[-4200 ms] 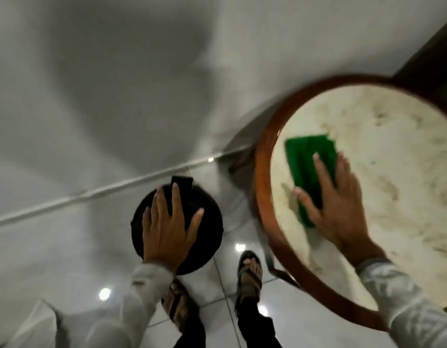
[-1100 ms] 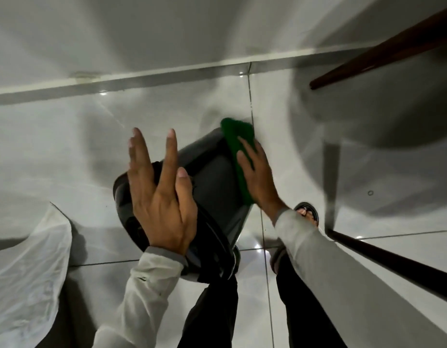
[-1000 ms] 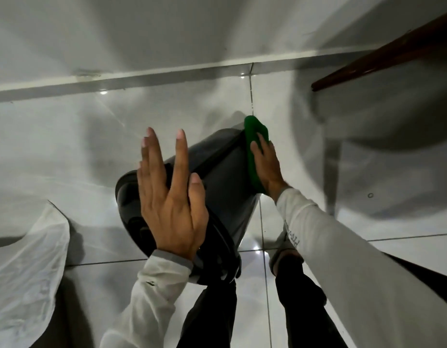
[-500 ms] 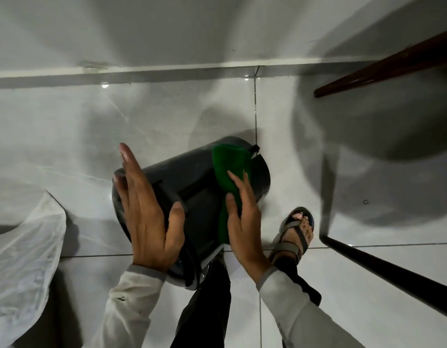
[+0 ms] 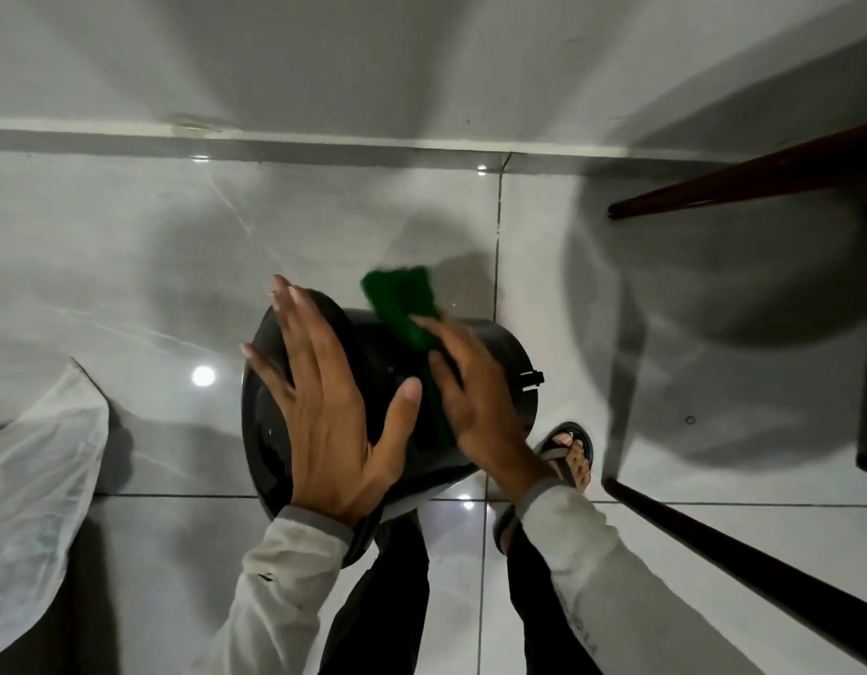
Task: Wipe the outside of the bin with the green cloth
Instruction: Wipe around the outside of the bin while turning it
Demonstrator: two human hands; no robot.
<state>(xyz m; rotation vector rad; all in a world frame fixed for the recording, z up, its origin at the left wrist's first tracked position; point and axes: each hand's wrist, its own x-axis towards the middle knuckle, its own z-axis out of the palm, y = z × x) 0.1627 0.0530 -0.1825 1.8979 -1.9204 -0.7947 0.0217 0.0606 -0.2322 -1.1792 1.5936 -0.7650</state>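
Note:
A round black bin lies tipped on its side above the grey tiled floor, its lid end toward the left. My left hand lies flat with spread fingers on the lid end and steadies it. My right hand presses the green cloth against the bin's upper side with straight fingers. The cloth's far end sticks out past my fingertips and is blurred.
A clear plastic bag lies on the floor at the left. Dark wooden table legs slant in at the right, another leg lower down. My sandalled foot stands just right of the bin. A white wall skirting runs behind.
The bin has been turned further, its lid end now facing me more. My right hand slid the cloth up and across the bin's side. My left hand shifted onto the lid end.

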